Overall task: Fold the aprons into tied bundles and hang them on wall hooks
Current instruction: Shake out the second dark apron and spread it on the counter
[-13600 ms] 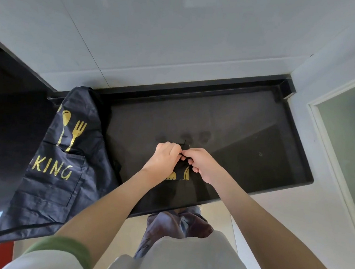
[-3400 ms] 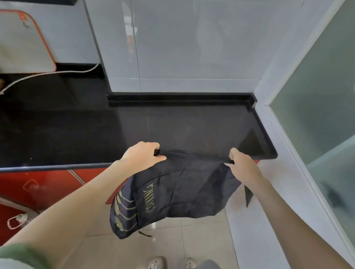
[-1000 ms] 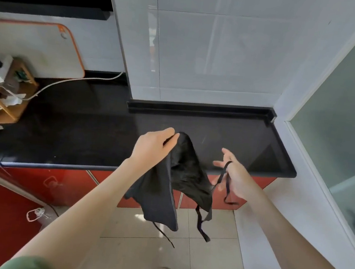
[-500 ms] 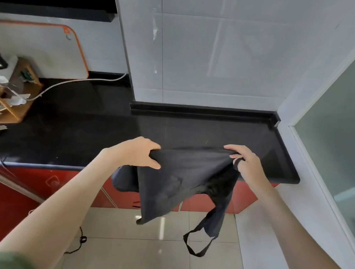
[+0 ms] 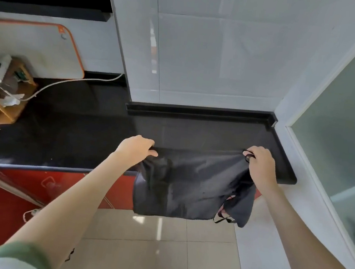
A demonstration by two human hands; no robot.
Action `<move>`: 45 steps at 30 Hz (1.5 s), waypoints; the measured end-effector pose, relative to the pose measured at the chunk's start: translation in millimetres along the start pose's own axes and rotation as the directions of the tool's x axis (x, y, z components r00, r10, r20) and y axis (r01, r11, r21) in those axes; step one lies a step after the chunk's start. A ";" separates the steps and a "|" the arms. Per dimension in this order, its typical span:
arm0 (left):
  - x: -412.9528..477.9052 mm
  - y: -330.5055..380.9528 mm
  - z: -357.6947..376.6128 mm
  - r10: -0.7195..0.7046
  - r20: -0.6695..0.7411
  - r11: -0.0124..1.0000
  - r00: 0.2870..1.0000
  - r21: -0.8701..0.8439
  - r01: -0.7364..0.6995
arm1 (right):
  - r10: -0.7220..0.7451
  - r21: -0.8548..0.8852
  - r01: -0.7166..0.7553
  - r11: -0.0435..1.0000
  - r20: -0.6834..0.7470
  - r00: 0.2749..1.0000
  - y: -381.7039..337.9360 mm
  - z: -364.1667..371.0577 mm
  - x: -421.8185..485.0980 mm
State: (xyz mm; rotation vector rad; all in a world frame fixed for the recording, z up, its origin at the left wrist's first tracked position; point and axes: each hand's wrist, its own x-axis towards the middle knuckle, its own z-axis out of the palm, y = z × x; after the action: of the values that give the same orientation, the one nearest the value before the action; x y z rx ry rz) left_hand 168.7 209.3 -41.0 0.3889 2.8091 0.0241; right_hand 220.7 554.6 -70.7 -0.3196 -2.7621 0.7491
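the dark apron [image 5: 189, 185] hangs as a flat panel off the front edge of the counter [image 5: 75, 129], near its right end. its top hem is pulled taut just above the black surface, and the rest drops in front of the red cabinet [image 5: 26, 185] toward the floor [image 5: 150, 251]. your left hand [image 5: 137, 150] pinches the left top corner between curled fingers and thumb. your right hand [image 5: 259, 164] grips the right top corner, with what looks like a loop of tie caught under its fingers. a loose strap [image 5: 223, 220] dangles by the lower right of the cloth, where the fabric is bunched and doubled.

the step reads as spreading the apron to start a fold. hold the hem level and evenly tight, then lay the panel forward onto the counter's right end so it settles flat. shake out the bunched right flap first, or the fold will likely come out lumpy. gather the dangling strap onto the cloth rather than letting it trail off the front edge, since you need it free to tie the bundle.
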 end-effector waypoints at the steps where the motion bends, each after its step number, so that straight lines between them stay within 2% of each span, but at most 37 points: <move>1: 2.4 -0.7 -2.6 0.013 0.026 0.999 1.000 -0.034 -0.012 | -0.009 0.004 0.009 1.000 -0.011 1.000 4.0 -2.8 3.6; 4: 10.6 -5.0 -2.3 0.010 0.119 1.000 0.993 0.018 -0.013 | -0.022 0.040 0.025 0.999 -0.060 0.998 6.0 -8.8 12.9; 6: 17.8 -8.3 4.0 -0.036 0.056 0.996 0.998 0.080 0.031 | -0.041 0.076 0.051 0.996 -0.120 0.992 5.9 -9.7 15.5; 7: 19.7 -8.5 7.4 -0.061 -0.013 0.990 0.998 0.127 0.063 | -0.067 0.054 0.072 0.996 -0.089 0.994 8.5 -8.0 17.1; 8: 21.6 -6.4 10.0 -0.074 -0.070 0.975 0.995 0.203 0.087 | -0.091 -0.006 0.091 0.996 0.005 0.996 12.5 -4.3 19.3; 10: 22.8 3.6 14.8 -0.084 -0.063 0.931 0.994 0.350 0.101 | -0.064 -0.148 0.100 0.984 0.230 0.971 24.7 6.9 25.8; 12: 27.7 9.2 16.1 -0.097 -0.095 0.899 0.991 0.418 0.128 | -0.059 -0.159 0.101 0.982 0.248 0.967 27.4 11.5 36.4; 17: 40.6 -7.5 -3.6 -0.280 -0.258 0.829 0.925 0.421 0.368 | -0.099 -0.075 0.119 0.990 0.223 0.970 17.6 18.6 76.0; 20: 48.3 -16.6 -12.4 -0.364 -0.283 0.803 0.887 0.388 0.453 | -0.109 -0.025 0.116 0.993 0.206 0.972 7.9 33.7 95.0; 26: 95.8 -63.2 -21.6 -0.436 -0.330 0.772 0.837 0.341 0.537 | -0.133 0.055 0.124 0.991 0.218 0.967 -31.6 90.7 149.1; 32: 182.6 -128.2 -27.7 -0.428 -0.304 0.763 0.851 0.383 0.521 | -0.119 0.099 0.097 0.990 0.252 0.960 -67.5 172.6 212.2; 35: 224.6 -158.7 -22.0 -0.447 -0.277 0.759 0.850 0.386 0.525 | -0.132 0.056 0.120 0.991 0.326 0.936 -81.6 209.4 234.8; 38: 252.4 -167.3 -4.6 -0.532 -0.279 0.776 0.799 0.217 0.592 | -0.127 0.016 0.136 0.991 0.475 0.871 -83.2 242.6 241.1; 39: 257.7 -161.1 3.2 -0.535 -0.270 0.801 0.801 0.142 0.582 | -0.111 0.007 0.126 0.992 0.520 0.847 -82.6 252.3 239.6; 41: 266.7 -137.8 22.5 -0.428 -0.217 0.901 0.877 -0.024 0.434 | -0.052 0.001 0.062 0.998 0.580 0.813 -80.6 270.1 237.7; 43: 266.2 -103.3 41.1 -0.174 -0.096 0.959 0.980 -0.244 0.146 | 0.000 0.027 -0.020 0.999 0.597 0.802 -79.9 280.7 235.6; 45: 263.9 -67.9 57.4 0.110 0.075 0.932 0.991 -0.355 -0.077 | -0.014 0.086 -0.049 0.995 0.612 0.791 -78.8 283.5 236.4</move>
State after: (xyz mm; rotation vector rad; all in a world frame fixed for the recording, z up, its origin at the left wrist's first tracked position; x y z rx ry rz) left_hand -73.9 213.1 -177.7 0.4233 2.6173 0.5083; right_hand -99.6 422.6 -220.6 -0.0821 -3.3058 1.1639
